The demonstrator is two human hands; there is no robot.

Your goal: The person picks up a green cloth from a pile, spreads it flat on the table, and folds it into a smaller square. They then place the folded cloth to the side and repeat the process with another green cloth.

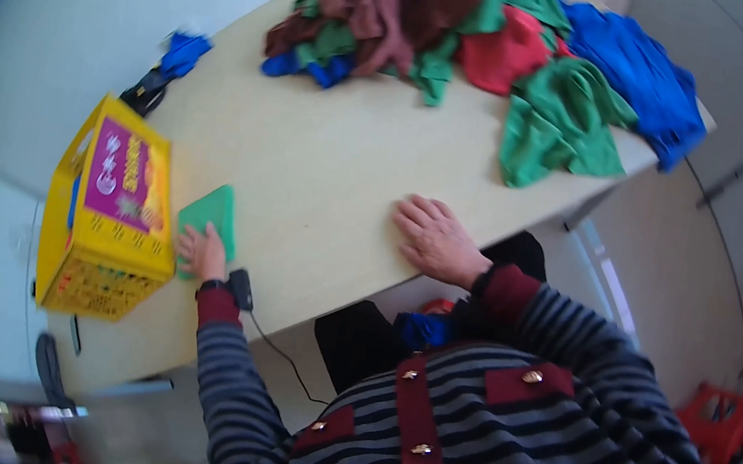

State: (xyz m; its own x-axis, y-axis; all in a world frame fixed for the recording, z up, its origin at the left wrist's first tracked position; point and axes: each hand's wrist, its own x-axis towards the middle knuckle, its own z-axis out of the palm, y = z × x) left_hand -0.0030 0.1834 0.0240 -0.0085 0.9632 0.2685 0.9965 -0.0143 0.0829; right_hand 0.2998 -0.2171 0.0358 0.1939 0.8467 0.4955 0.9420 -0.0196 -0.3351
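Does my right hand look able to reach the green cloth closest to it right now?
Probably yes: your right hand lies palm-down on the tabletop, seemingly holding nothing, and no object shows between it and that green cloth. A forward stretch to the right may be needed.

- We view from the wearer's head, through the left fisheye camera.
- We face downward, past the striped torso (543, 441), onto the bench (325, 154).
- We are near the bench, which spans the middle of our wide view.
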